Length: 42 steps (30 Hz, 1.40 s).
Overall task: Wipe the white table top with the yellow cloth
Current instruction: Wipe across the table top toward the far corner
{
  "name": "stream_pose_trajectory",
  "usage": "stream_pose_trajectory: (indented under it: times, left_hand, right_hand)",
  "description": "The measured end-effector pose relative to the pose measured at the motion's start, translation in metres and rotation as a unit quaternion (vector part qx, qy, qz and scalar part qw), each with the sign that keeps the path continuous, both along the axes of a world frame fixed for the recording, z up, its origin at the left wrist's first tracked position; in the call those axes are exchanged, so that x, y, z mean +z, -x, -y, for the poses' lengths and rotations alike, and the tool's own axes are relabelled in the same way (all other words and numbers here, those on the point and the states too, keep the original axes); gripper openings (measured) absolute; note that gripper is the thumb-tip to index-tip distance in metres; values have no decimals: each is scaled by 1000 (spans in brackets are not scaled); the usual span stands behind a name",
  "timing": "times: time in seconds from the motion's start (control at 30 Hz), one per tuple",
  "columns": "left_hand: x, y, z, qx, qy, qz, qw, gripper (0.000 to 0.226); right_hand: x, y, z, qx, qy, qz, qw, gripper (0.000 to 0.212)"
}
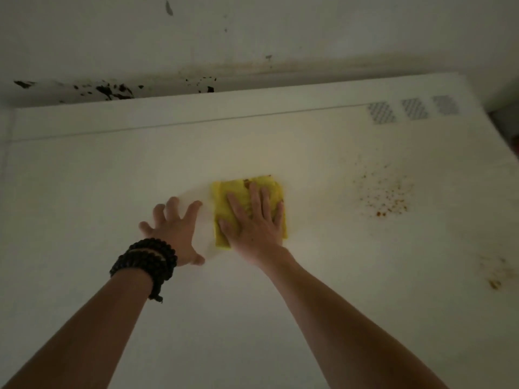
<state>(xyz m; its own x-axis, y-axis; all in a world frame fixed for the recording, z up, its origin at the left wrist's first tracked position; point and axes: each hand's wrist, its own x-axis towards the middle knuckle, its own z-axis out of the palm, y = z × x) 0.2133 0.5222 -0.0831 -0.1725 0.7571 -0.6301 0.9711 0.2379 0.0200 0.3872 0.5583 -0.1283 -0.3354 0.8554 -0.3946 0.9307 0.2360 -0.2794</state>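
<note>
A folded yellow cloth (224,203) lies flat near the middle of the white table top (84,178). My right hand (254,221) presses down on the cloth with its fingers spread, covering most of it. My left hand (175,231) rests flat on the bare table just left of the cloth, fingers apart, holding nothing; a dark bead bracelet wraps its wrist. Brown specks stain the cloth's far edge.
A patch of orange-brown crumbs (384,195) is scattered on the table to the right of the cloth. A smaller brown smear (494,276) sits near the right edge. Three grey patterned stickers (414,109) mark the far right corner. A stained wall (196,37) backs the table.
</note>
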Motion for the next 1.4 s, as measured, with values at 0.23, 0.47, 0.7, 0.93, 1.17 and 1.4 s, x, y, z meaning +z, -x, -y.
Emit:
stream_pose_trajectory:
  times: [0.23, 0.47, 0.7, 0.93, 1.17, 1.4]
  left_hand:
    - [8, -100, -37, -79, -10, 62, 995, 117]
    - [-5, -195, -74, -127, -12, 64, 990, 125]
    - [-11, -227, -114, -67, -24, 34, 997, 133]
    - [-9, -227, -113, 50, 10, -8, 999, 144]
    - [-16, -228, -122, 60, 5, -14, 998, 142]
    - [-12, -227, -149, 45, -20, -8, 999, 135]
  right_hand:
    - [2, -125, 26, -117, 5, 30, 993, 66]
    - [1, -201, -10, -147, 10, 33, 989, 66]
    - [0, -222, -131, -103, 11, 23, 994, 69]
    - [2, -248, -50, -36, -4, 10, 999, 68]
    - [-10, -185, -160, -4, -25, -5, 1000, 68]
    - [1, -236, -120, 42, -2, 27, 999, 69]
